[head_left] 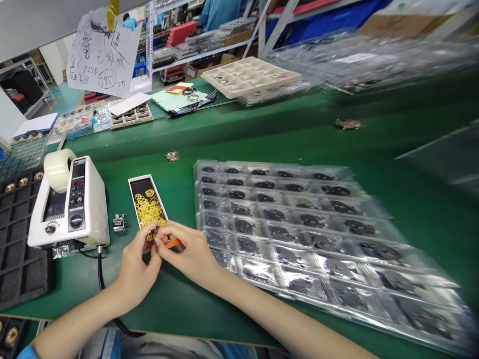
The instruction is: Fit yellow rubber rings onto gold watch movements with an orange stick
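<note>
My left hand (137, 271) is closed round a small round metallic part (151, 235), mostly covered by fingers; its exact kind is unclear. Right up against it, my right hand (190, 253) pinches a thin tool with an orange handle (173, 243), whose tip I cannot make out. Both hands meet over the near end of a narrow white-edged box (130, 185), which holds many thin yellow rings (148, 207). Just left of the box stands a small metal tally counter (119, 224).
A white tape dispenser (93, 199) with its cable is at left, beside a black compartment tray (26, 274). Clear plastic trays of dark round parts (275, 214) spread at right. Small round parts (172, 156) lie farther back. A beige tray (250, 75) sits on the ledge.
</note>
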The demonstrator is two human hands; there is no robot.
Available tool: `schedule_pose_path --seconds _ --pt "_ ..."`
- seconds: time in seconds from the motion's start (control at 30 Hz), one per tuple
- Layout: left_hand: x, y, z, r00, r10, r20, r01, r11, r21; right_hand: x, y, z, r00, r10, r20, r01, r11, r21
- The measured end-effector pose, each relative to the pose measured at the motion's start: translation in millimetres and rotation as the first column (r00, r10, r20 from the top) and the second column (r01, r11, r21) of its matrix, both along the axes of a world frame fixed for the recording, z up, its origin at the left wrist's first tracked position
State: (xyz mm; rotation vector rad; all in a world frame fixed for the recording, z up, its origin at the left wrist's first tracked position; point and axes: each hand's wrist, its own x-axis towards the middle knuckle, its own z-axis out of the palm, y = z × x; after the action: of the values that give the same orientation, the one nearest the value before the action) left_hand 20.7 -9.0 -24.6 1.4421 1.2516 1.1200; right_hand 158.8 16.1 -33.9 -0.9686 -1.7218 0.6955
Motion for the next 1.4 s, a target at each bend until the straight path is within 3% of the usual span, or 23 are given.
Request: schedule_pose_path --seconds 0.27,0.4,0.63,0.73,0.8,0.93,1.03,1.2,1.4 --pt "-5.5 5.7 -3.3 0.999 0.031 0.009 -0.031 0.999 -0.022 5.3 -3.1 9.9 0.996 -0.009 -0.087 0.016 0.997 0.079" --pt "-7.6 8.1 -1.8 0.998 0.064 0.014 -0.063 0.996 -0.062 9.6 2.4 9.1 0.995 -0.082 -0.060 0.082 0.997 0.005" --pt "-7.1 5.7 -4.9 1.000 -0.009 0.014 0.010 0.999 -0.035 3.3 0.6 4.8 0.999 0.047 0.022 -0.047 0.999 -0.001" --pt "-8.8 10.2 -4.7 0.998 0.043 0.034 -0.041 0.998 -0.042 3.5 0.3 8.8 0.988 0.136 -0.076 -0.144 0.984 -0.101" --pt "-10.2 13.5 -3.9 0.995 0.079 0.059 -0.076 0.996 -0.050 5.9 3.6 9.7 0.985 0.129 -0.110 -0.148 0.970 -0.191" --pt "-13.0 15.7 -2.3 0.989 0.108 0.099 -0.104 0.993 -0.047 12.8 14.0 5.3 0.998 0.051 0.037 -0.038 0.952 -0.302" --pt "-15.8 14.8 -0.8 0.982 0.133 0.135 -0.130 0.991 -0.034 17.1 17.4 3.3 0.989 0.067 0.131 -0.019 0.942 -0.335" --pt "-18.2 12.6 2.8 0.975 0.150 0.165 -0.146 0.989 -0.034 13.8 10.4 9.4 0.996 0.086 -0.012 -0.083 0.906 -0.414" --pt "-21.1 16.1 -1.2 0.980 0.153 0.127 -0.154 0.988 0.001 19.7 2.2 25.1 0.994 0.090 -0.060 -0.104 0.948 -0.302"
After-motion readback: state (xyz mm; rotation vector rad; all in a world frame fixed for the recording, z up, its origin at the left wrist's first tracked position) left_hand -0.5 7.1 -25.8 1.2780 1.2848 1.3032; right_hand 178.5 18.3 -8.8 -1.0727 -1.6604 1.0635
